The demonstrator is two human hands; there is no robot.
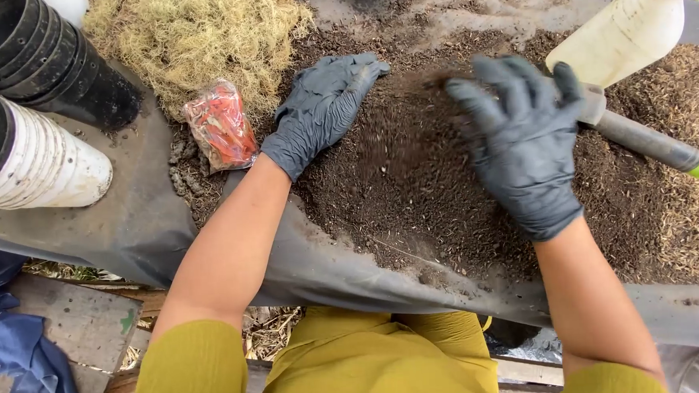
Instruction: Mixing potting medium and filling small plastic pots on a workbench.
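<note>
Both gloved hands are working the dark soil (412, 177): the left hand (321, 110) is lying flat and unclenched on it. The right hand (522, 143) is hovering, fingers spread, grasping nothing (a trowel (641, 137) is lying just beside it).

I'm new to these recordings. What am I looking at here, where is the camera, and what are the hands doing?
There is one picture, from a camera on the person's head, looking down at their own arms. Both hands wear dark gloves. The left hand lies flat on a heap of dark soil spread over a grey sheet. The right hand hovers open above the soil, holding nothing. Nearby lie a trowel, a spray bottle, dry moss, a red packet and stacked pots.
</note>
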